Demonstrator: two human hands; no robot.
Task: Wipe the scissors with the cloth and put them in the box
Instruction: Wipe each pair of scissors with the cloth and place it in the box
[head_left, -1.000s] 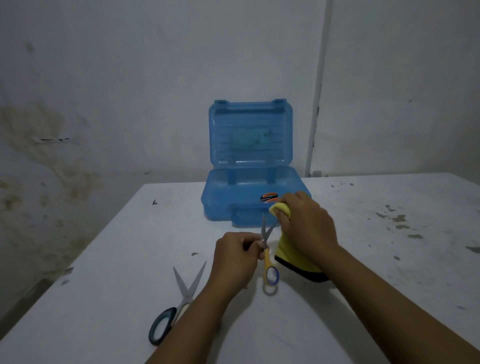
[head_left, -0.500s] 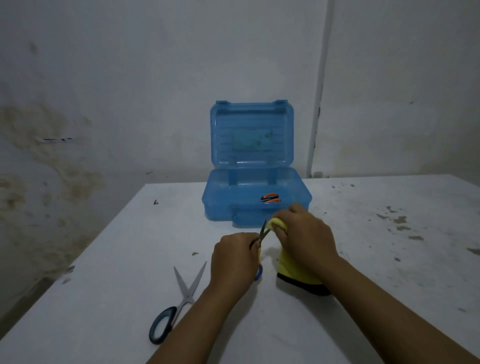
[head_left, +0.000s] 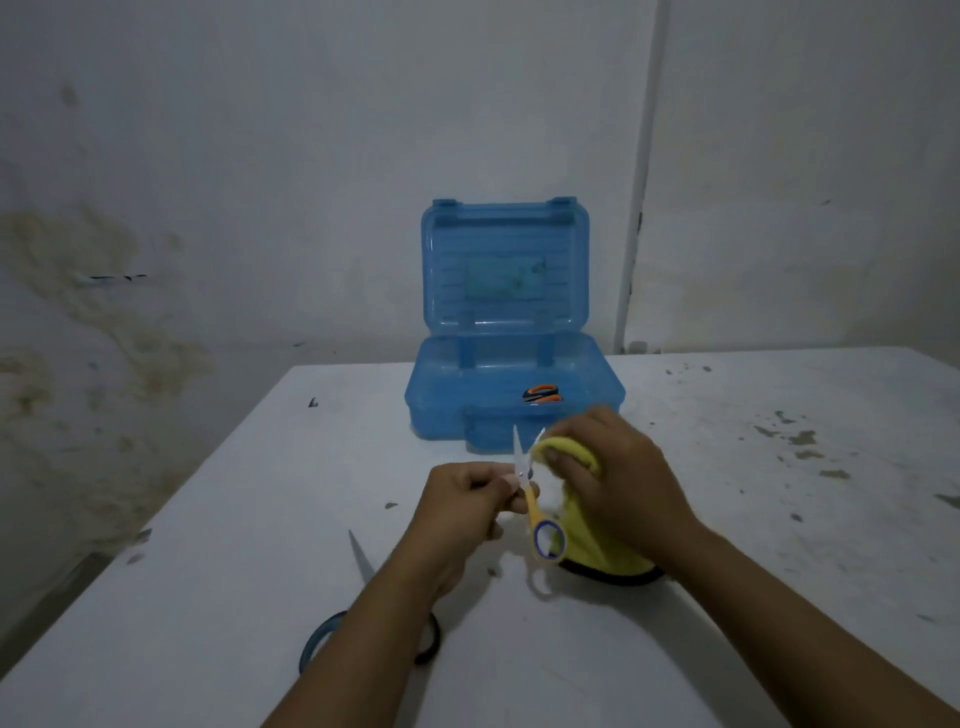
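Note:
My left hand (head_left: 465, 506) grips small yellow-handled scissors (head_left: 537, 514) near their pivot, blades parted and pointing up toward the box. My right hand (head_left: 621, 480) holds a yellow cloth (head_left: 587, 540) bunched around one blade, with the cloth's dark-edged lower part resting on the table. A blue translucent box (head_left: 441, 410) stands open behind the hands, lid upright, with orange-handled scissors (head_left: 542, 393) inside. A second pair, teal-handled scissors (head_left: 363, 564), lies on the table under my left forearm, partly hidden.
The white table (head_left: 208, 545) has dark stains on its right side and a left edge dropping off near a stained wall. A white pipe (head_left: 636, 208) runs down the wall behind the box.
The yellow-handled scissors have tilted so one handle loop shows again below my left hand. My right hand with the cloth has slid slightly along the blade.

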